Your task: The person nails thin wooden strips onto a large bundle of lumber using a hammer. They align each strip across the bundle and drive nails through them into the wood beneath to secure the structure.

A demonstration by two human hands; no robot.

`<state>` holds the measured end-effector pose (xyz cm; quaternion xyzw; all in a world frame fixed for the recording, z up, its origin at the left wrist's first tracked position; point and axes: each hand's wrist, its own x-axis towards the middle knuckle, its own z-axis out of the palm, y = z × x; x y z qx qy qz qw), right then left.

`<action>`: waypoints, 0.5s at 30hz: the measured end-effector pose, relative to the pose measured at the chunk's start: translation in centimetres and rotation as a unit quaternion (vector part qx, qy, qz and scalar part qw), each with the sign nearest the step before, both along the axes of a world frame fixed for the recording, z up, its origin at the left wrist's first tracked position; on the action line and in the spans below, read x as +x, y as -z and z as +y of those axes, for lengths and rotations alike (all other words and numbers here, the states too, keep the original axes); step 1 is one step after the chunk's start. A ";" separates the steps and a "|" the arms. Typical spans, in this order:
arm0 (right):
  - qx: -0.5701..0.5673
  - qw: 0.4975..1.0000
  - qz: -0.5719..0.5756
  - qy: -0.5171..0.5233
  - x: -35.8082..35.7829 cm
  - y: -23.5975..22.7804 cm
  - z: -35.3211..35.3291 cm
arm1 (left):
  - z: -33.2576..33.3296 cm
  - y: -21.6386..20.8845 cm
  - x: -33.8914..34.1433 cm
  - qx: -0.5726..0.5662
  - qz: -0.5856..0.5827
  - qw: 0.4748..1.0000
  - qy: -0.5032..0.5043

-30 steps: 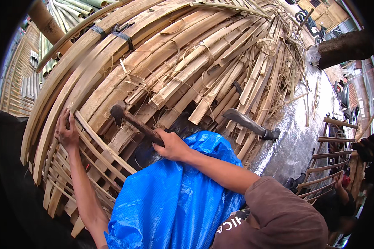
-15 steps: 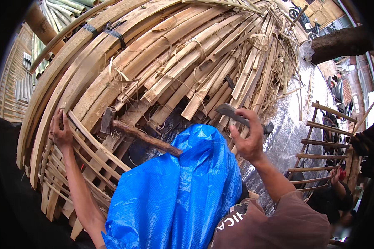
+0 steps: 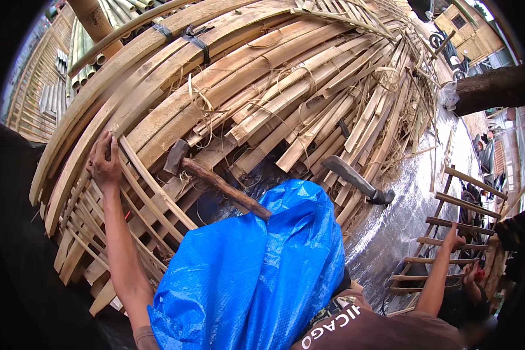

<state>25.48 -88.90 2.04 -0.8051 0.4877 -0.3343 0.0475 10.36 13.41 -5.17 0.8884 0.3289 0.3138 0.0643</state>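
At the left, my left hand (image 3: 104,162) has its fingers closed around the near end of a long bamboo slat (image 3: 135,96), among other split slats. My right hand (image 3: 451,239) reaches far to the right and holds nothing that I can see. Its fingers are apart, in front of a ladder-like rack (image 3: 464,226); whether it touches a rung cannot be made out. A machete (image 3: 351,175) with a curved dark handle lies across the strips. Left of it, a hammer (image 3: 221,185) with a rough wooden handle rests partly on the blue tarp (image 3: 239,262) over my lap.
A large heap of split bamboo (image 3: 274,111) fills the middle and back. Shiny silver sheeting (image 3: 385,233) covers the ground at right. A thick log (image 3: 490,92) juts in at upper right. Beyond the rack, a co-worker's hand (image 3: 473,273) holds something red.
My right hand has let go of the machete, which now lies on the strips, and has swung right toward the rack. My left hand stays at the slat's end. The view has shifted slightly.
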 end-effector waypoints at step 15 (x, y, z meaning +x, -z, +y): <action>0.358 0.807 -0.434 -0.180 10.9 1.4 0.9 | -0.1 0.3 0.1 0.016 0.008 1.000 -0.024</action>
